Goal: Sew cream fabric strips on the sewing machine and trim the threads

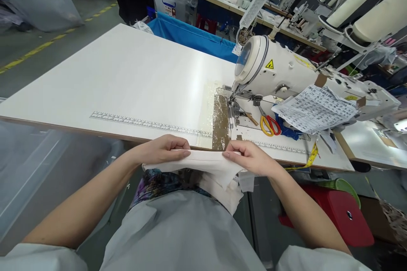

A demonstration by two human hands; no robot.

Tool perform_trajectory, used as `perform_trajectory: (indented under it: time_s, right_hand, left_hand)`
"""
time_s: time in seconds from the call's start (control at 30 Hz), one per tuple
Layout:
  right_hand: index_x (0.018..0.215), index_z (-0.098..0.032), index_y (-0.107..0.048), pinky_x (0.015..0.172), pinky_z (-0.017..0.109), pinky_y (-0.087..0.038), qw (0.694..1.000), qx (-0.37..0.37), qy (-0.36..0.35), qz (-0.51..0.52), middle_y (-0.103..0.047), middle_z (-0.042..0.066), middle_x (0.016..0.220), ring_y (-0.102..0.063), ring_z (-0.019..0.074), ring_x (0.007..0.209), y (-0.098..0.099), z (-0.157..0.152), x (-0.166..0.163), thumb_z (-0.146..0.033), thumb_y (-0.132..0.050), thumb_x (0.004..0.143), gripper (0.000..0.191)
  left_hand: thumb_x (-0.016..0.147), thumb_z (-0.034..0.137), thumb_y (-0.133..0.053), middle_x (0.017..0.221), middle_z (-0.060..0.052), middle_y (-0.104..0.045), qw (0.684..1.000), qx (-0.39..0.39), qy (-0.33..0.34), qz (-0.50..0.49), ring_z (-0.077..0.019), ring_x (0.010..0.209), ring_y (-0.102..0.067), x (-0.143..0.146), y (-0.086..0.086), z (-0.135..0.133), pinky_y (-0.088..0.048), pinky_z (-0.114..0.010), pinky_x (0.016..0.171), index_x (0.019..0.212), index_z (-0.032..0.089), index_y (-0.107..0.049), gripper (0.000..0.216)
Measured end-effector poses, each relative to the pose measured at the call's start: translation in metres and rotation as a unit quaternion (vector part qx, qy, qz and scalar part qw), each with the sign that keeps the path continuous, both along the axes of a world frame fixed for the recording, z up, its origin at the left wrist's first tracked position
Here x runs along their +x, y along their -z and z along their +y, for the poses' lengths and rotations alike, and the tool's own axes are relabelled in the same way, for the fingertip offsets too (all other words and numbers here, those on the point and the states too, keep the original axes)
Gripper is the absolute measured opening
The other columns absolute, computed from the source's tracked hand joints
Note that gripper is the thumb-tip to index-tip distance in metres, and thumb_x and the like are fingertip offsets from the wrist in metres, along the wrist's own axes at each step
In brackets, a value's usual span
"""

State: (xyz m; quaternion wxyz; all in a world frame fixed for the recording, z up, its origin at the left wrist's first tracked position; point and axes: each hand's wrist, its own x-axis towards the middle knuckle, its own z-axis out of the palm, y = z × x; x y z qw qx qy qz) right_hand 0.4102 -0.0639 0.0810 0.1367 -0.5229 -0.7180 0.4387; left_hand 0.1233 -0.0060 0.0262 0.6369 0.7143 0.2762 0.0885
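Note:
Both hands hold a piece of white fabric (pixel 206 165) just below the front edge of the white sewing table (pixel 127 76). My left hand (pixel 165 148) is closed on the fabric's left end, fingers curled over the top. My right hand (pixel 248 156) pinches its right end. More of the white fabric hangs down onto my lap. The white sewing machine (pixel 280 72) stands on the table beyond my right hand, with its needle area (pixel 230 101) a little ahead of the fabric.
Yellow-and-red-handled scissors (pixel 269 125) and a printed paper sheet (pixel 314 108) lie by the machine. A yellow tape measure (pixel 310 159) hangs off the table edge. A red stool (pixel 337 211) sits at lower right. A blue bin (pixel 190 36) and clear plastic bins stand behind.

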Motion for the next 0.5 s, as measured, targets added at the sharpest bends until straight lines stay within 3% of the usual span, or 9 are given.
perform_trajectory:
  time_s: [0.17,0.5]
  right_hand:
    - [0.071,-0.019,-0.051,0.055,0.023,-0.028,1.0,-0.002,-0.003,-0.002,-0.04,-0.005,0.064,-0.035,0.0098,0.06,-0.004,-0.008,0.003,-0.051,-0.052,0.093,0.039]
    - [0.073,-0.02,-0.055,0.054,0.025,-0.03,1.0,-0.004,0.007,-0.03,-0.045,-0.003,0.065,-0.038,0.0113,0.06,-0.004,-0.017,0.008,-0.053,-0.049,0.094,0.04]
  left_hand:
    - [0.094,0.051,-0.051,0.061,0.004,-0.036,0.999,0.019,0.011,-0.028,-0.0083,0.053,-0.027,0.0,0.0,-0.003,-0.022,-0.023,0.05,0.076,0.015,-0.055,0.041]
    - [0.088,0.05,-0.059,0.068,0.0,-0.054,0.997,0.06,0.005,-0.037,-0.01,0.058,-0.043,0.001,-0.002,-0.006,-0.029,-0.021,0.053,0.081,0.015,-0.063,0.036]
